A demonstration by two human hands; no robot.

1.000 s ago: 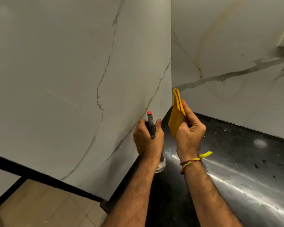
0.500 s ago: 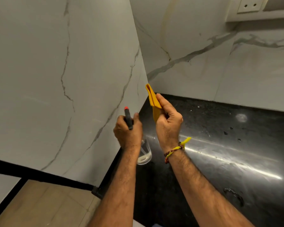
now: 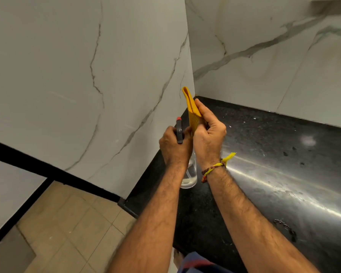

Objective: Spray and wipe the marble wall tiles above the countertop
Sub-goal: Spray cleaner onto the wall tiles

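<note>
The counter [image 3: 283,174] runs along the right and meets two walls in a corner: the left wall [image 3: 67,75] stands along its left end, the back wall [image 3: 264,66] behind it. Both hands are raised side by side, touching, before the corner and over the counter's left end. The left hand [image 3: 174,146] holds a spray bottle [image 3: 189,174], the right hand [image 3: 209,136] a cloth [image 3: 192,109] that stands upright above it. The floor [image 3: 67,223] lies lower left, below the left wall.
</note>
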